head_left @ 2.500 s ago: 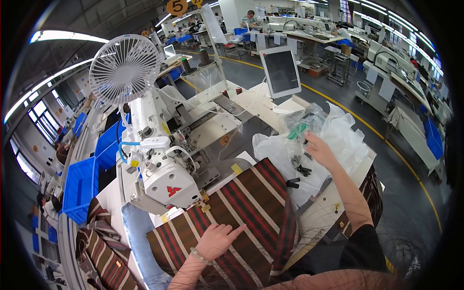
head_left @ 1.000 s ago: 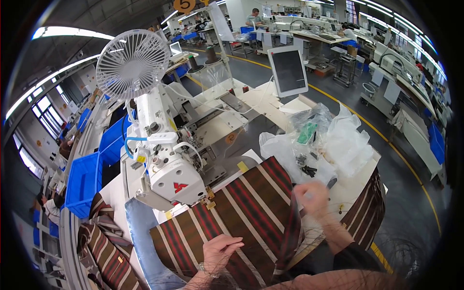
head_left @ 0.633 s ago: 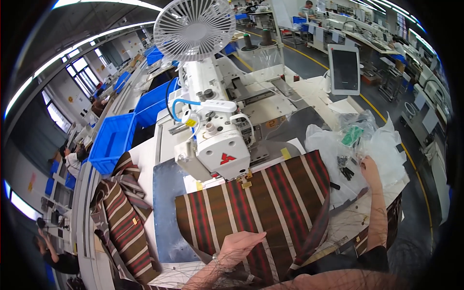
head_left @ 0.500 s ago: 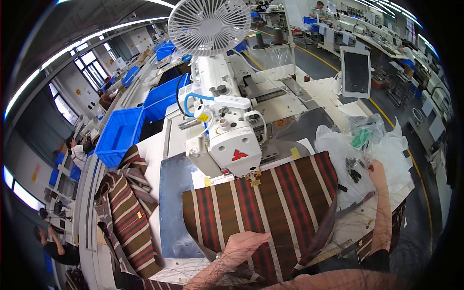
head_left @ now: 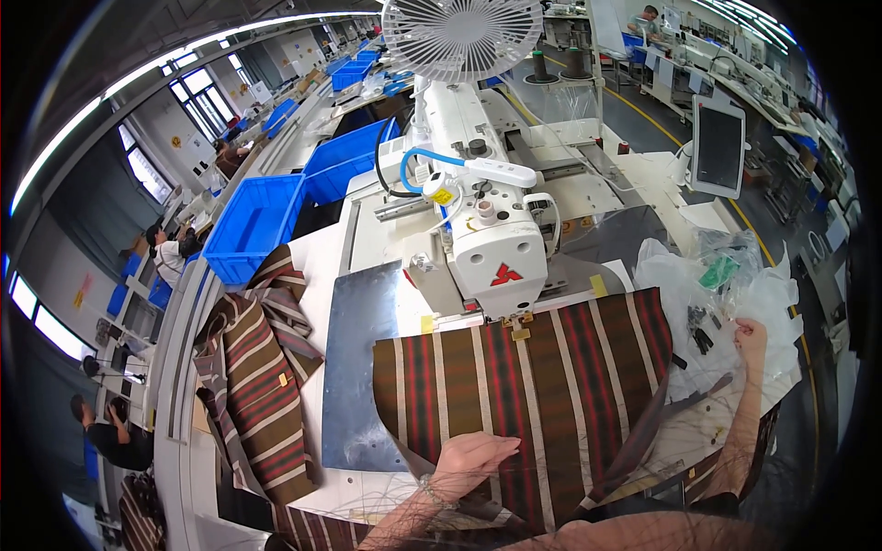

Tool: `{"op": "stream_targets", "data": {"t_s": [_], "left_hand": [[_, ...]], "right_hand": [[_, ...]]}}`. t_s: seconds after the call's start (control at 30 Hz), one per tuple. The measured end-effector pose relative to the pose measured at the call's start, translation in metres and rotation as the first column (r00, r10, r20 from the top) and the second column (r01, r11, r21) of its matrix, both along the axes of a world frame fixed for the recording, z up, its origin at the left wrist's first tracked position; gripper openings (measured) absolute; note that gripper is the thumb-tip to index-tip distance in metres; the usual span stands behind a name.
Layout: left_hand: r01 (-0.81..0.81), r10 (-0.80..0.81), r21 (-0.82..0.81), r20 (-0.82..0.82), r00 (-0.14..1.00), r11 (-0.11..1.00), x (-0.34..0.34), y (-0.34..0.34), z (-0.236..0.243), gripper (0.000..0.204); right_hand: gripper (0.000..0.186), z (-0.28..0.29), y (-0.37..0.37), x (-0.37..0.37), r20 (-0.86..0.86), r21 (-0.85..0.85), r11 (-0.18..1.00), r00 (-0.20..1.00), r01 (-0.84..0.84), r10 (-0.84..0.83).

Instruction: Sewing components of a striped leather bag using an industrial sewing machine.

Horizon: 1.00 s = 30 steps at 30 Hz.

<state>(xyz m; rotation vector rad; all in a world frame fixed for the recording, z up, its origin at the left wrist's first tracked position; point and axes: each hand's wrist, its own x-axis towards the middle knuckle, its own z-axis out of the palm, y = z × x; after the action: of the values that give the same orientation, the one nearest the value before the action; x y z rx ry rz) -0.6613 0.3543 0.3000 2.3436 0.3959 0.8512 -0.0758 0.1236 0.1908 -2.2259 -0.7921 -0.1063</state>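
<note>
A brown, red and cream striped fabric panel (head_left: 478, 386) lies spread in front of a white sewing machine (head_left: 496, 257), its top edge under the brass-coloured clamp (head_left: 520, 329). Over the panel's lower middle is my left hand (head_left: 473, 459), its fingertips pressed together; whatever they may hold is hidden. My right hand (head_left: 750, 338) reaches over a clear plastic bag (head_left: 781, 298) at the right. Its fingers are curled together beside several small black strips (head_left: 703, 332), and I cannot make out anything between them. A small green packet (head_left: 718, 274) lies on the plastic.
Another striped fabric piece (head_left: 257, 386) lies folded at the left. Blue crates (head_left: 243, 234) stand behind it. A white fan (head_left: 464, 37) sits above the machine, and a screen (head_left: 718, 147) stands at the back right. Other people work farther off.
The whole view has swung, so the scene sits farther right. My left fingertips have slipped slightly left off the panel's pale middle stripe. My right hand stays beside the black strips.
</note>
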Motion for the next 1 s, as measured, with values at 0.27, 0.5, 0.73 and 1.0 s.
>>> {"op": "stream_targets", "data": {"t_s": [0.27, 0.5, 0.73, 1.0], "left_hand": [[-0.129, 0.127, 0.015, 0.095, 0.987, 0.991, 0.000, -0.005, 0.004, 0.021], [-0.175, 0.177, -0.030, 0.249, 0.952, 0.984, 0.024, -0.033, 0.006, 0.019], [-0.128, 0.091, 0.165, 0.216, 0.972, 0.978, 0.016, -0.037, 0.010, 0.023], [-0.071, 0.006, 0.246, 0.255, 0.967, 0.967, 0.008, -0.028, 0.010, 0.024]], "right_hand": [[0.020, 0.044, 0.018, -0.091, -0.262, 0.686, 0.691, 0.963, 0.228, -0.058], [0.013, 0.098, 0.103, -0.344, -0.490, 0.678, 0.690, 0.544, -0.254, 0.682], [0.020, 0.095, 0.119, -0.410, -0.670, 0.708, 0.678, 0.113, -0.199, 0.733], [0.019, 0.107, 0.128, -0.413, -0.683, 0.642, 0.711, 0.206, -0.288, 0.701]]}}
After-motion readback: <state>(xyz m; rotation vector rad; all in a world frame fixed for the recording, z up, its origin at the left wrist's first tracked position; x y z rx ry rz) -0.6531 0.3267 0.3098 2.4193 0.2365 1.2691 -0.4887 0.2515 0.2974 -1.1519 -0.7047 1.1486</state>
